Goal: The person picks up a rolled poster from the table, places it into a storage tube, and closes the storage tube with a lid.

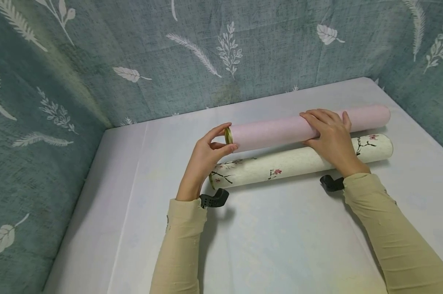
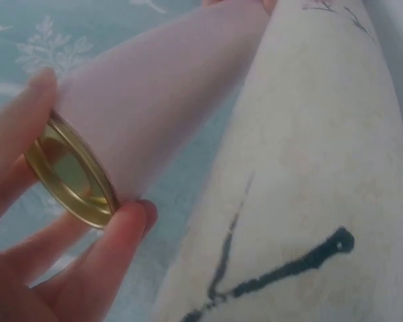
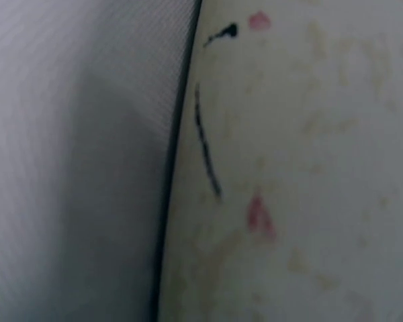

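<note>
From the head camera, I see the pink tube [image 1: 306, 127] lying across the table [image 1: 280, 237], just behind the white tube [image 1: 302, 161] and parallel to it. My left hand [image 1: 207, 157] sits at the pink tube's left end, thumb and forefinger curled round the gold cap [image 1: 228, 136]. My right hand [image 1: 329, 139] lies over the pink tube right of its middle, fingers laid nearly straight across the top, the palm above the white tube.

From the left wrist, the gold cap [image 2: 70, 174] is pinched between my fingertips [image 2: 131, 221] and thumb, the pink tube [image 2: 168, 100] running away from it, the white tube [image 2: 309, 188] with its dark branch painting close beside.

From the right wrist, only the white tube [image 3: 302, 174] with pink blossoms and the table [image 3: 74, 154] show; my hand is out of sight here.
</note>
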Tool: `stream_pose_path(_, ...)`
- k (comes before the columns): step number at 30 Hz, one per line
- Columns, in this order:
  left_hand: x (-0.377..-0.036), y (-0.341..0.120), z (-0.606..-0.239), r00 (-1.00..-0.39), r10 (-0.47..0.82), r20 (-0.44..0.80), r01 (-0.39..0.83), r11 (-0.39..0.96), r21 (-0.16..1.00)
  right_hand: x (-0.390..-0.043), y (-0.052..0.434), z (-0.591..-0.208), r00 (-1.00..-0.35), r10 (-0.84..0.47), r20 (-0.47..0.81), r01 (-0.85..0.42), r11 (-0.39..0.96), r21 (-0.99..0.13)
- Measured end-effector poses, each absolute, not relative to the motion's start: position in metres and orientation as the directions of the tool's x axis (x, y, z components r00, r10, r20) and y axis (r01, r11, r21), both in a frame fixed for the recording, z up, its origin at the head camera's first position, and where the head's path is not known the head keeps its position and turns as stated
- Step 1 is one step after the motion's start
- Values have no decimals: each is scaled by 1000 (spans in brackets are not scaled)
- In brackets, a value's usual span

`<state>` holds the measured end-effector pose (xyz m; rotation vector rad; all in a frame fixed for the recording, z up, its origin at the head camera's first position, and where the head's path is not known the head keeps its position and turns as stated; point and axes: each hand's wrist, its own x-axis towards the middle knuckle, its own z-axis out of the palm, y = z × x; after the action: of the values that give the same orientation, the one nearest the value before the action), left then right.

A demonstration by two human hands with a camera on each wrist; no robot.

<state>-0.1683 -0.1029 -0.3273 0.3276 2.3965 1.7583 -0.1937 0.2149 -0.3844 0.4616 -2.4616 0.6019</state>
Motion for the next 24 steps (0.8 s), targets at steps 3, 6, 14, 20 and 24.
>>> stream_pose_path(3, -168, -102, -326, -965, 264, -3, 81, 306, 949, -193, 216, -384, -797, -194, 572, -434, 843, -318)
stream_pose_path(6, -168, -103, -326, -962, 272, -17, 69, 305, 950, -193, 216, -382, -831, -197, 520, -409, 850, -332)
stream_pose_path(14, -172, -112, -328, -967, 253, -29, 43, 272, 961, -193, 216, -381, -887, -174, 429, -348, 860, -373)
stream_pose_path(20, -174, -122, -330, -973, 229, -9, 46, 235, 971, -192, 217, -383, -868, -172, 465, -364, 858, -362)
stream_pose_path(24, -175, -128, -332, -972, 233, -16, 33, 204, 978, -191, 217, -385, -852, -175, 494, -382, 853, -357)
